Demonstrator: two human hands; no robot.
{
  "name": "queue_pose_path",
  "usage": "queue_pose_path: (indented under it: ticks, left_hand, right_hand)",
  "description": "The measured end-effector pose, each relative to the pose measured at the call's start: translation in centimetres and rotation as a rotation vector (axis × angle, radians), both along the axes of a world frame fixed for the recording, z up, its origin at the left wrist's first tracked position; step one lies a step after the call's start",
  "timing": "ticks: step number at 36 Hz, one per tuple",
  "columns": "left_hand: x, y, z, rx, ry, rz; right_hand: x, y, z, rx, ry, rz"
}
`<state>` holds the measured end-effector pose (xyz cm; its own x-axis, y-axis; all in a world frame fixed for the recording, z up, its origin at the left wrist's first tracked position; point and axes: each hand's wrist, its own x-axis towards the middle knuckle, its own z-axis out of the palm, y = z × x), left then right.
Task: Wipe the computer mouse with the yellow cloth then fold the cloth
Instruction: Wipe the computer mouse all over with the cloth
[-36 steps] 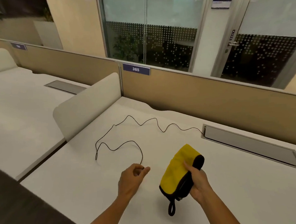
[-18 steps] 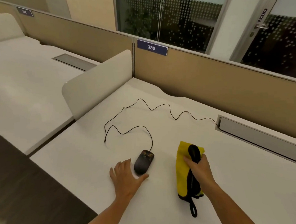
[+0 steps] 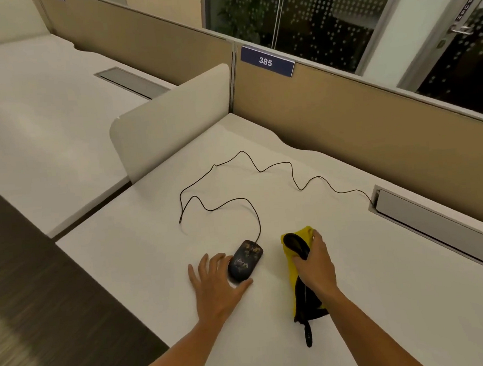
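Note:
A black wired computer mouse (image 3: 245, 259) with pale smudges lies on the white desk (image 3: 143, 264). My left hand (image 3: 217, 284) rests flat just left of it, fingers spread, with fingertips and thumb touching its side and rear. The yellow cloth (image 3: 293, 267), with black trim and a black loop, is bunched on the desk to the right of the mouse. My right hand (image 3: 316, 263) grips that cloth from above. The mouse's cable (image 3: 253, 210) curls away across the desk.
The cable runs to a grey cable slot (image 3: 437, 220) at the right. A beige partition (image 3: 344, 112) with a "385" label closes the back, and a white divider (image 3: 170, 122) stands at the left. The desk's front edge (image 3: 114, 303) drops to dark floor.
The mouse, hidden under my left hand a second ago, now lies uncovered with that hand flat beside it. My right hand has lowered the cloth onto the desk. The camera has tilted down.

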<state>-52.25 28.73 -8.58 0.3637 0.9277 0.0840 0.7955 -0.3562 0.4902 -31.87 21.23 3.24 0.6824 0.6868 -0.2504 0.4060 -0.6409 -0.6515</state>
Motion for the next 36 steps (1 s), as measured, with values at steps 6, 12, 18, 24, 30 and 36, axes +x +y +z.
queue_pose_path:
  ticks: [6,12,18,24,30,36]
  left_hand:
    - [0.0,0.1,-0.1,-0.003,0.001,-0.003]
    - [0.0,0.0,-0.1,0.011,-0.033,0.004]
    - [0.0,0.0,0.0,-0.001,-0.026,0.007]
    - [0.0,0.1,-0.1,0.01,-0.053,0.009]
    - [0.0,0.1,-0.2,0.007,-0.035,0.004]
    - [0.0,0.1,-0.3,0.039,-0.031,0.007]
  right_hand:
    - [-1.4,2.7,-0.3,-0.103,-0.188,0.099]
    - [-2.8,4.5,-1.5,-0.077,-0.247,0.168]
    - [-4.2,5.2,-2.6,-0.048,-0.097,0.208]
    - [-5.5,4.5,-3.5,-0.008,-0.046,0.28]
    - [-5.8,3.7,-3.1,0.037,-0.054,0.336]
    - [-5.8,2.8,-2.7,-0.05,-0.104,0.398]
